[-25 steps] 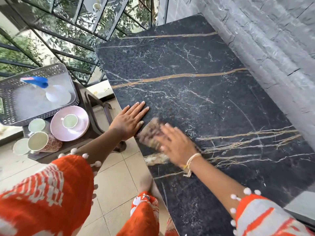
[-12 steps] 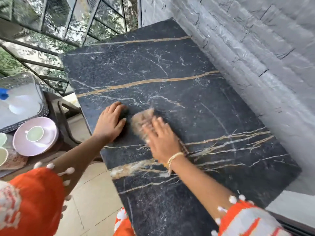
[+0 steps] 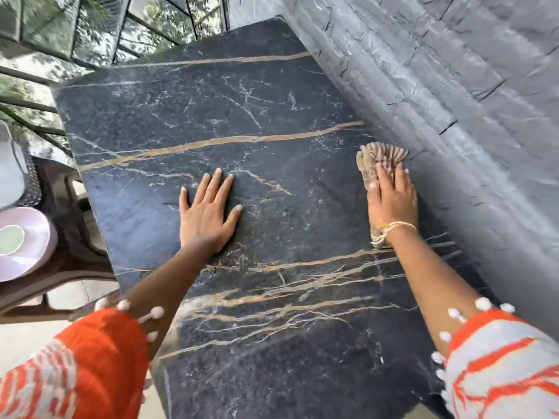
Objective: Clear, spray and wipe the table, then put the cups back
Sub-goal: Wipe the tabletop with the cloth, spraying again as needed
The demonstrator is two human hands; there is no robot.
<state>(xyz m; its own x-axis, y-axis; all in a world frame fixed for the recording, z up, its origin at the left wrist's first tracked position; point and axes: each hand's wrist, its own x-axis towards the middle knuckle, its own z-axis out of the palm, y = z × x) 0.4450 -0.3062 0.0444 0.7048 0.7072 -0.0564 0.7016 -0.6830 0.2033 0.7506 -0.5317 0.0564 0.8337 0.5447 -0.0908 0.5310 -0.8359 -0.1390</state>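
The black marble table [image 3: 272, 116] with gold and white veins fills the view. My left hand [image 3: 208, 213] lies flat on its middle, fingers spread and straight. My right hand [image 3: 391, 201] presses a brown striped cloth [image 3: 381, 158] flat against the table's right side, close to the grey wall. The cloth sticks out beyond my fingertips and a bit shows under my wrist. A pale green cup [image 3: 10, 240] sits on a pink saucer [image 3: 30, 255] at the left edge of the view, off the table.
A grey stone wall [image 3: 453, 101] runs along the table's right edge. A dark side stand [image 3: 69, 261] at the left carries the saucer and a perforated metal tray [image 3: 27, 182]. Railings and foliage lie beyond the table's far side.
My right hand has swept the cloth from the table's left-middle across to the right side by the wall. My left hand has shifted from the left edge toward the middle.
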